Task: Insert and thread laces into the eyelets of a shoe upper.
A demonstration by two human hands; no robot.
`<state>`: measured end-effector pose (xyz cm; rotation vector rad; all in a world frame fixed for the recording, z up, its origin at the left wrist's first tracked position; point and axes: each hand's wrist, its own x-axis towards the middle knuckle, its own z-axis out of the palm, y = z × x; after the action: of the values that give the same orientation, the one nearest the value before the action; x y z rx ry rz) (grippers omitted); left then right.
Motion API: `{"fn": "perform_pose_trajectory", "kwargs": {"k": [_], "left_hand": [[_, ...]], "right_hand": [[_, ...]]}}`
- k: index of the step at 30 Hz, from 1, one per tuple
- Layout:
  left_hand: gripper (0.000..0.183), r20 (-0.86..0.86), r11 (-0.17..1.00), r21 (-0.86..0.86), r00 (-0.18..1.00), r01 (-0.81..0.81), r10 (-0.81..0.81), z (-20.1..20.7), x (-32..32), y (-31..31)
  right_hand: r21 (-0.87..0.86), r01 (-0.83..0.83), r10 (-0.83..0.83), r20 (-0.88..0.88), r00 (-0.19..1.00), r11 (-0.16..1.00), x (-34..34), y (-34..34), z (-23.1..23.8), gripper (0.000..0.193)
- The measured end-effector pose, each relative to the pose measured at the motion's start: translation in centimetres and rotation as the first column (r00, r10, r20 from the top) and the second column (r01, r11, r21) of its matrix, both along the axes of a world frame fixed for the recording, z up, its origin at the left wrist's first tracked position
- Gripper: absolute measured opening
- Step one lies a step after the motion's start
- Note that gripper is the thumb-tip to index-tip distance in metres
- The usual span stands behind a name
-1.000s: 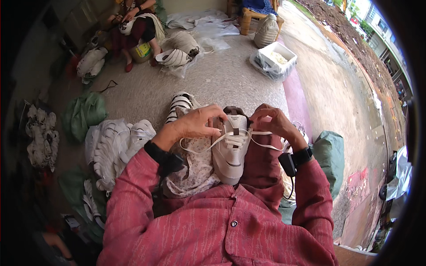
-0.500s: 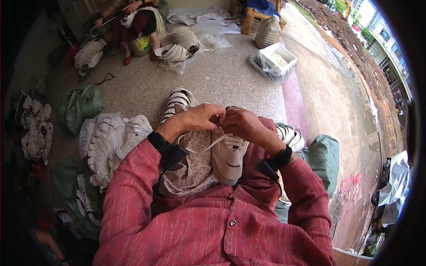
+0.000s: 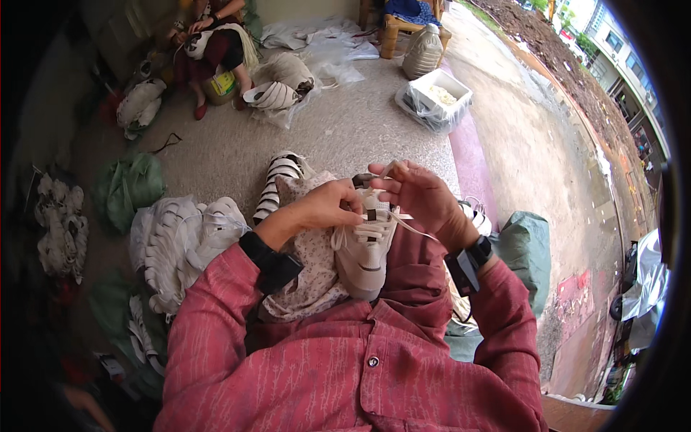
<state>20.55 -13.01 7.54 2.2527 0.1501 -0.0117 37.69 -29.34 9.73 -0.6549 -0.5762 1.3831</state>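
Note:
A pale sneaker [image 3: 362,270] lies across my lap on a floral cloth [image 3: 309,281], its toe toward me. A white shoelace [image 3: 416,229] runs through part of its eyelets and trails off to the right. My left hand [image 3: 327,209] is closed at the left eyelet edge of the sneaker, thumb and fingers pinching there. Above the collar end, my right hand [image 3: 425,198] is raised with a length of lace pinched between thumb and forefinger; its other fingers are loosely bent. What lies under the left fingertips is partly hidden.
Stacked white shoes [image 3: 169,241] stand at my left beside a green sack [image 3: 133,191]. Striped shoes [image 3: 281,180] lie beyond my knees. Another green bag [image 3: 522,248] is at my right. A white tub [image 3: 443,97] stands farther off. A seated co-worker [image 3: 216,43] handles a shoe at the far left.
My hands have parted from over the sneaker's collar. The right hand has turned and drawn right with the lace; the left has come down to the eyelet edge.

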Motion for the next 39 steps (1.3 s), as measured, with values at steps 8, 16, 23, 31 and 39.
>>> {"fn": "perform_pose_trajectory", "kwargs": {"k": [8,16,23,31,39], "left_hand": [[0.023,-0.058,0.949,-0.294,0.988,0.117,-0.14,0.9,-0.4,1.5],[0.016,-0.133,0.93,-0.367,0.988,0.025,-0.079,1.0,-0.5,1.6],[0.013,-0.131,0.971,-0.229,0.986,0.071,-0.103,1.5,-0.7,1.2],[0.015,0.309,0.999,0.031,0.95,0.03,-0.038,2.0,4.1,-1.8],[0.016,0.023,0.991,0.068,0.993,0.117,-0.119,-0.3,6.6,-2.1]], "right_hand": [[0.0,0.529,-0.49,-0.378,0.785,0.848,10.7,-2.2,-0.9,0.012],[-0.148,0.692,-0.669,-0.458,0.585,0.707,12.7,-4.0,-4.6,0.012],[-0.053,0.413,-0.403,0.138,0.905,0.909,7.4,-3.5,-4.1,0.028],[-0.023,-0.039,0.032,0.973,0.228,0.999,4.8,-2.5,-3.2,0.034],[-0.047,-0.106,0.079,0.944,0.321,0.993,5.7,-1.4,-4.1,0.026]]}}
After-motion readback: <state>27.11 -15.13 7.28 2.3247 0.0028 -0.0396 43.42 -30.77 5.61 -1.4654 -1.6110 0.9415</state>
